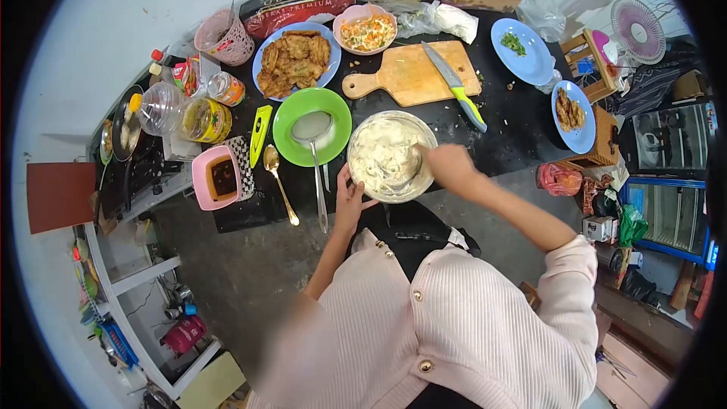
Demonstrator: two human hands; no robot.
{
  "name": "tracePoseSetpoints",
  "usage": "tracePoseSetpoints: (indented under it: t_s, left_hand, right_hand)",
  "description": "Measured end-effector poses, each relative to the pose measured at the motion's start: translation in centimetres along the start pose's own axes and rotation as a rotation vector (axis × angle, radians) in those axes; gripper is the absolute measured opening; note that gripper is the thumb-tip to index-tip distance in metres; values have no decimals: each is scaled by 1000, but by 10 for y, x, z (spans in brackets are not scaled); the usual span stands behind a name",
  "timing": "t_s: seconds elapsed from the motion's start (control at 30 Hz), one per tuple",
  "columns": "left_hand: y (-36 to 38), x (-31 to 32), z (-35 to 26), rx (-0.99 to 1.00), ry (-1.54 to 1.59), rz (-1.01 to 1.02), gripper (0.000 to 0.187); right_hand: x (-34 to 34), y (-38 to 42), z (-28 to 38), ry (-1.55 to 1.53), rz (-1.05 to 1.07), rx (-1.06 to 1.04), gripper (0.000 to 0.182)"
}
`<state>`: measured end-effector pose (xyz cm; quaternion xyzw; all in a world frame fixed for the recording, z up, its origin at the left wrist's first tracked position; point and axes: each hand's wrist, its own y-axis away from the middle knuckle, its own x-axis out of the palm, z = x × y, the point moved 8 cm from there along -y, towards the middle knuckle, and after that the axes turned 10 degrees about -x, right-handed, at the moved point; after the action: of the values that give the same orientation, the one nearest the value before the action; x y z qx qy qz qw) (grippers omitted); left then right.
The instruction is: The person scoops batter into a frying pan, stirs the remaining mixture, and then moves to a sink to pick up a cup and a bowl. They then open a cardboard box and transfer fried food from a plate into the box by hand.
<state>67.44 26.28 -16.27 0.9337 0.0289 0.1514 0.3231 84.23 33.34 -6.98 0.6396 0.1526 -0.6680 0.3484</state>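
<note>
A bowl [395, 198] of thick, pale, creamy mixture [382, 148] stands at the front edge of the black table. My left hand [349, 198] grips its lower left side, thumb near the rim and fingers reaching below. Over the bowl's right rim, my right hand [453, 170] is closed in a fist, slightly blurred. The utensil it seems to hold dips into the mixture and is mostly hidden. Just left of the bowl, a metal strainer [312, 127] rests on a green plate [286, 145], its handle pointing toward me.
A knife [456, 85] lies across a wooden cutting board [397, 76]. Nearby are a plate of fried pieces [297, 62], a bowl of shredded vegetables [368, 34], a golden spoon [281, 184], a yellow-green grater-like tool [260, 135] and a pink bowl of dark sauce [223, 176]. Blue plates [522, 51] stand right.
</note>
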Motion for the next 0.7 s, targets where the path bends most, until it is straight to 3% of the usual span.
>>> tracePoseSetpoints:
  t_s: [0.07, 0.17, 0.27, 0.43, 0.6, 0.7]
  left_hand:
    - [-2, -2, 4, -6, 7, 1, 50]
    - [-5, -4, 6, 16, 10, 0, 50]
    - [-1, 0, 2, 31, -11, 12, 52]
    - [-2, 0, 3, 36, -13, -13, 54]
    - [-1, 0, -1, 72, -26, -15, 56]
    - [-5, -1, 7, 73, -4, 18, 58]
  right_hand:
    - [27, 0, 25, 3, -73, -49, 39]
    - [14, 28, 28, -35, 97, -81, 40]
    - [1, 44, -5, 8, 194, 24, 42]
    - [25, 14, 18, -23, -96, 50, 39]
    - [0, 33, 16, -55, 44, -8, 37]
    - [-46, 22, -14, 82, -59, 110, 18]
